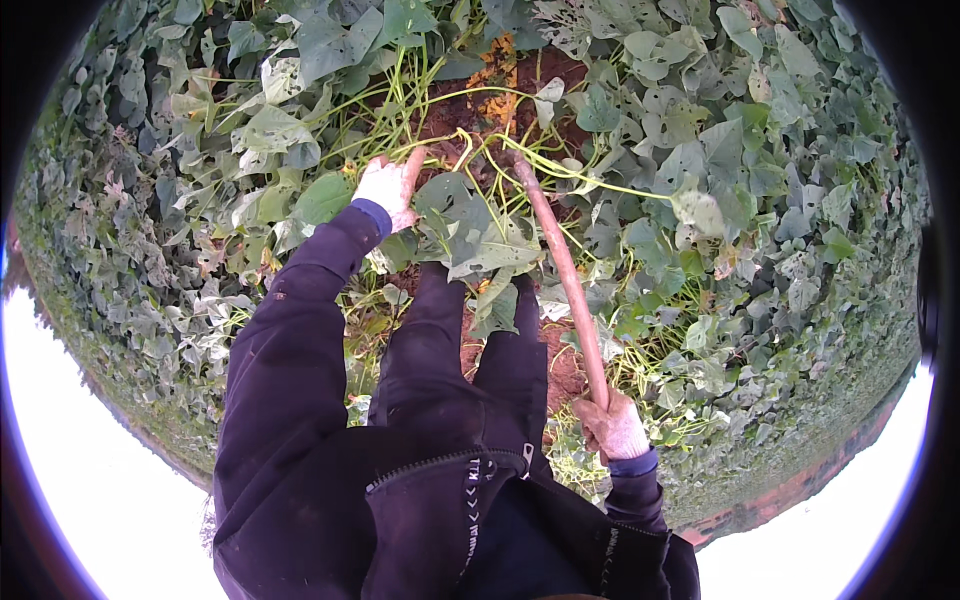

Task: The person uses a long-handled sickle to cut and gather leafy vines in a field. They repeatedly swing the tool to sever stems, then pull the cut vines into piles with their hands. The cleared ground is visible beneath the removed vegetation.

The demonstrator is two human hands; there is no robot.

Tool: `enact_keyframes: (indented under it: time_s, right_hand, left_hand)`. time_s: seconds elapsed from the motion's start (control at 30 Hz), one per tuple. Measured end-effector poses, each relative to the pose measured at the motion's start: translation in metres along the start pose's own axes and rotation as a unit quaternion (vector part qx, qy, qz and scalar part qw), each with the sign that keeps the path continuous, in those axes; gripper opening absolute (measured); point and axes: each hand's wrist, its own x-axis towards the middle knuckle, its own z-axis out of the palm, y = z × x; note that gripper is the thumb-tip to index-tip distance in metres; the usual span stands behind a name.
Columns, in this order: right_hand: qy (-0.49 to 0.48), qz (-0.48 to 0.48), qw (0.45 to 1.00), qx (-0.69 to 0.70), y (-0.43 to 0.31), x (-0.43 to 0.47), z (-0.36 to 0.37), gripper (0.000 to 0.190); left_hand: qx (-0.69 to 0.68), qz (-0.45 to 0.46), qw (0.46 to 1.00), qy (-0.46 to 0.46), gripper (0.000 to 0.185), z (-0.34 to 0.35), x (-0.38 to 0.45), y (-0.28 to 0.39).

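My right hand [613, 426], in a soiled white work glove, is closed around the lower end of a long wooden tool handle [561, 255]. The handle slants up and away among green vines, and whatever head it carries is hidden by stems and soil. My left hand [388, 187], gloved too, reaches into the foliage left of the handle. Its fingertips touch a pale green vine stem [435, 141], but whether they grip it is not clear. Broad, insect-holed leaves [480, 232] hang between the two hands, in front of my legs.
Dense leafy vines [750, 165] with many chewed leaves spread on all sides. Reddish bare soil [564, 367] shows between and beside my dark trousers [427, 352]. An orange-yellow patch [496, 79] lies on the ground beyond the stems.
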Motion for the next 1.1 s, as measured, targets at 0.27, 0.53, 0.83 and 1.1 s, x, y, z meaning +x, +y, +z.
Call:
enact_keyframes:
  time_s: [0.27,0.53,0.83,1.1]
  right_hand:
    - [-0.011,0.062,0.998,0.029,0.004,-0.03,0.019,0.026]
    - [-0.004,0.061,0.995,0.073,0.005,-0.035,0.038,0.022]
    - [0.176,-0.205,0.963,0.025,0.04,0.026,0.04,0.034]
    - [0.26,-0.174,0.949,0.029,0.092,0.074,0.009,0.031]
  left_hand:
    - [-0.014,0.109,0.994,-0.004,0.129,0.033,0.072,0.07]
    - [-0.093,-0.016,0.985,-0.146,0.034,0.043,0.071,0.063]
    - [0.007,0.016,0.997,-0.076,0.025,0.006,-0.034,0.058]
    - [0.018,0.0,1.0,-0.012,0.025,-0.012,-0.07,0.046]
